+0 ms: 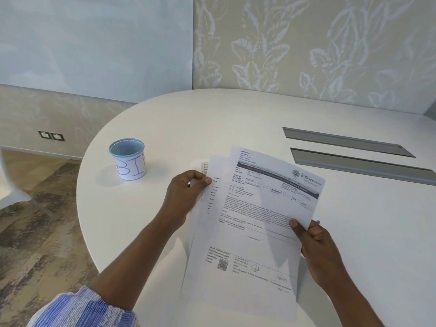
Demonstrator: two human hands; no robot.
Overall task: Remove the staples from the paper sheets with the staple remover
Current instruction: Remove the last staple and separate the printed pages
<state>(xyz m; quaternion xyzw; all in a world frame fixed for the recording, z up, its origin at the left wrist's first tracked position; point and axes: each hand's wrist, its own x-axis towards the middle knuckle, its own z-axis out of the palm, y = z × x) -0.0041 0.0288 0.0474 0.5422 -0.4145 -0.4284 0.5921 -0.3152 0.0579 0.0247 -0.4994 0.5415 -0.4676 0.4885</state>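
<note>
Nearest, at the lower left, a blue striped sleeve [82, 308] covers the left upper arm, and both bare forearms reach forward over the white desk [141, 220]. Between them the sheets [247, 232] are held up over the near middle of the desk, tilted with their printed faces toward the camera and fanned, so that the top sheet leans right and the edges of the lower ones show at its left. The top sheet carries dense print, a dark header band, a square code and signatures near its lower end. The right hand [316, 246] pinches the right edge of the top sheet, thumb on the printed face and the other fingers curled behind; a small purple tip shows just past its fingers, too little of it to tell what it is. The left hand [181, 197] grips the left edge of the sheets farther up, thumb on top and fingers curled beneath. Any staples are too small to make out. Farther left on the desk stands a blue-rimmed cup [128, 159] with a paper label lettered BIN, well apart from the sheets. To the far right two long grey slots [344, 141] lie set into the desk. Past the desk's left edge are a mottled floor [35, 220], two sockets [51, 135] low down, and a leaf-patterned wall [306, 43].
</note>
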